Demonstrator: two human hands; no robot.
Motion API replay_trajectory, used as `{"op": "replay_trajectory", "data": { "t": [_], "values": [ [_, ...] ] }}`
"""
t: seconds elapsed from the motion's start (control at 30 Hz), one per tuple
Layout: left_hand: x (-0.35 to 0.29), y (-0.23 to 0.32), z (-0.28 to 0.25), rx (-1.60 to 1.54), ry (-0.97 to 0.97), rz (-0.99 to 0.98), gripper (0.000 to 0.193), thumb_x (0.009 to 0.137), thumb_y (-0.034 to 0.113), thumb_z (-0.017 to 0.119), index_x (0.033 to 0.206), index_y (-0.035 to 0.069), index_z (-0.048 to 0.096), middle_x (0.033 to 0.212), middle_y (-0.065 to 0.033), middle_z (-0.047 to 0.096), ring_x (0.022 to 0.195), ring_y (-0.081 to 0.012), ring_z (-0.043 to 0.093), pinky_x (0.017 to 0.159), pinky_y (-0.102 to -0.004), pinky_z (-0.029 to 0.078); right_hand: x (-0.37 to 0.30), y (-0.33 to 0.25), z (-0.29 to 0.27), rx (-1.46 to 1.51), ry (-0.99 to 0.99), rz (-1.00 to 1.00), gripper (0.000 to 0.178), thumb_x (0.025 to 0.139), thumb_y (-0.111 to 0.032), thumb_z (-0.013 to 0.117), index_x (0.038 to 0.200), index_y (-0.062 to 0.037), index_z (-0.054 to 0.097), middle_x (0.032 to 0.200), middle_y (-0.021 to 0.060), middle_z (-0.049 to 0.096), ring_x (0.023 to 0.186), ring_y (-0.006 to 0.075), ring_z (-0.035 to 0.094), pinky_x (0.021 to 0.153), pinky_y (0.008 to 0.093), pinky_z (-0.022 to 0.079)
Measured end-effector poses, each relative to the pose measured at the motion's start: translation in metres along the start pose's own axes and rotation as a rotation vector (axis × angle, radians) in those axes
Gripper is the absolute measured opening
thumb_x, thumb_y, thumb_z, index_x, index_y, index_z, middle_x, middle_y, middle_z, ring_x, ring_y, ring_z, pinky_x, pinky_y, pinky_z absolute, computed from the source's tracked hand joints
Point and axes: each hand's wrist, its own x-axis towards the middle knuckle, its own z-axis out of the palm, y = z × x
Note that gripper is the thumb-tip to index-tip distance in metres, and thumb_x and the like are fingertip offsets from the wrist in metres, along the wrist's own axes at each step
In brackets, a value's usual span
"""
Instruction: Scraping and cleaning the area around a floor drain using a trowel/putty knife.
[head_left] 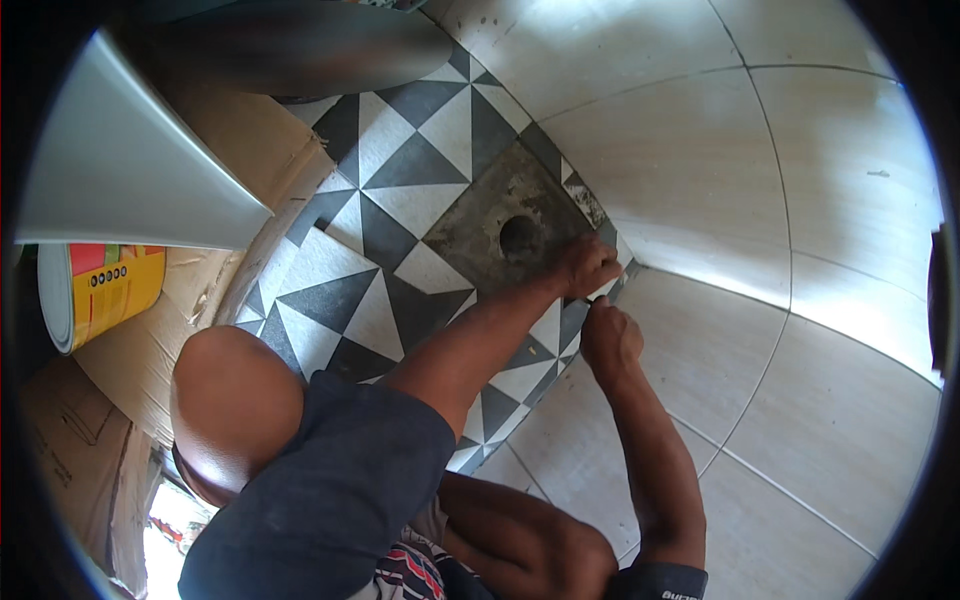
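Note:
Both my hands meet at the floor's corner, beside the tiled wall. My left hand [588, 266] is closed, its fingers curled down at the edge of the patterned floor tiles [415, 205]; whatever it may hold is hidden. Just nearer, my right hand [612, 338] is closed too, with a small dark thin thing [590, 300] at its fingertips, too small to name. Past my left wrist lies a square patch of bare grey cement [475, 225], and in it a round dark drain hole [519, 238].
Beige wall tiles [690, 180] rise on the far and right sides. Flattened cardboard [250, 135] lies along the left, with a yellow tub [115, 295] and a pale smooth panel [130, 160] over it. A blurred dark shape [300, 45] crosses the far left. My bent knees frame my left arm.

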Motion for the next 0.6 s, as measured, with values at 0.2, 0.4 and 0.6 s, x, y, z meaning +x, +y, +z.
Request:
{"op": "replay_trajectory", "data": {
  "t": [0.2, 0.4, 0.6],
  "values": [
    [-0.034, -0.026, -0.015, 0.114, 0.102, 0.011, 0.030, 0.092, 0.031, 0.059, 0.076, 0.005, 0.063, 0.083, -0.0170, 0.065, 0.087, -0.0415, 0.059, 0.081, -0.0511, 0.047, -0.011, -0.023, 0.005, 0.006, -0.041, -0.123, 0.015, 0.090, -0.011, 0.059, 0.101, -0.0023, 0.066, 0.096, 0.0261, 0.073, 0.095, 0.0438, 0.072, 0.082, 0.0526, 0.058],
    [-0.045, 0.017, 0.013, 0.020, 0.012, 0.046, 0.031, 0.090, 0.031, 0.060, 0.072, 0.006, 0.064, 0.080, -0.0170, 0.065, 0.086, -0.0403, 0.060, 0.081, -0.0496, 0.047, -0.056, 0.004, 0.013, 0.125, -0.157, -0.090, 0.018, 0.091, -0.013, 0.058, 0.103, 0.0000, 0.062, 0.094, 0.0270, 0.072, 0.091, 0.0449, 0.072, 0.080, 0.0542, 0.057],
    [-0.089, 0.029, 0.022, 0.016, -0.005, 0.027, 0.029, 0.089, 0.029, 0.063, 0.073, 0.005, 0.065, 0.077, -0.0167, 0.064, 0.085, -0.0381, 0.061, 0.080, -0.0486, 0.047, -0.101, 0.003, 0.038, 0.132, -0.222, -0.003, 0.019, 0.088, -0.010, 0.060, 0.105, -0.0020, 0.062, 0.093, 0.0250, 0.073, 0.089, 0.0445, 0.072, 0.078, 0.0551, 0.056]
  ]
}}
